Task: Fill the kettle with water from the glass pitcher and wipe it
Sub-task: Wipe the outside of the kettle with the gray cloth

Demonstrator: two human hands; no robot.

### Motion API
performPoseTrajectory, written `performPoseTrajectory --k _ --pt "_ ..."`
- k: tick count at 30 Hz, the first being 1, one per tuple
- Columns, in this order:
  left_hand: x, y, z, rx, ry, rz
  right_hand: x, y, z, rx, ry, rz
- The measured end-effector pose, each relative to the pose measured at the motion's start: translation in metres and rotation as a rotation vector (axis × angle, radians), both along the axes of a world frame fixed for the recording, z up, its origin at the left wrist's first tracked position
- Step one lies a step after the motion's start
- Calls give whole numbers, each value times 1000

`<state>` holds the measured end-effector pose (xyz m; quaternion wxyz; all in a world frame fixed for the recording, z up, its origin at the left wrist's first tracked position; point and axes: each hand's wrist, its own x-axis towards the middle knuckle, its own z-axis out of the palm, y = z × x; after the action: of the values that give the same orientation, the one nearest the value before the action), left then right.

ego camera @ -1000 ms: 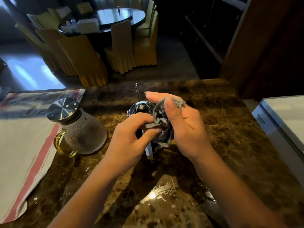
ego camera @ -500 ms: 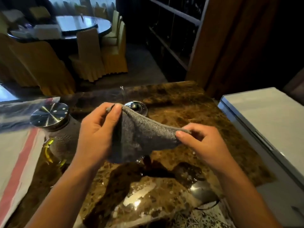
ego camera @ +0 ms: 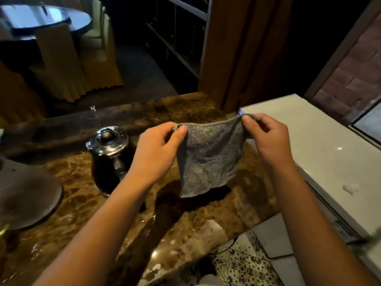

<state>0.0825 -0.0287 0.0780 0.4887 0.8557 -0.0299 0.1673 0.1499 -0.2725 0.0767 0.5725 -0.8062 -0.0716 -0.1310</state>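
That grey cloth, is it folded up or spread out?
Spread out. The grey cloth hangs as one flat sheet above the marble counter, its top corners pinched by the left hand and the right hand.

Both hands, left hand and right hand, hold grey cloth spread beside kettle.

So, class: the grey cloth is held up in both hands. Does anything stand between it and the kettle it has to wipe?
Nothing visible does. The cloth hangs from the left hand and right hand above the marble counter. The kettle, lid on, stands just left of the left hand, which is nearest it.
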Motion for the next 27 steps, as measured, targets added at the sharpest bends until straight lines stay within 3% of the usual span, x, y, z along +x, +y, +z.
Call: performPoseTrajectory --k 7,11,13,20,24,27 --pt "50 -58 -34 -112 213 -1 85 -60 -25 -64 48 54" --pt "72 -98 -32 -453 370 -69 123 -101 -25 -64 81 169" --pt "84 -103 -34 -528 410 -19 136 -106 -32 -54 88 213" --pt "154 -86 -85 -268 509 252 209 -87 -103 -164 322 368" --pt "188 -62 -105 -93 543 326 251 -52 -130 -262 263 365" --pt "198 -57 -114 133 425 458 267 -35 -137 -324 219 342"
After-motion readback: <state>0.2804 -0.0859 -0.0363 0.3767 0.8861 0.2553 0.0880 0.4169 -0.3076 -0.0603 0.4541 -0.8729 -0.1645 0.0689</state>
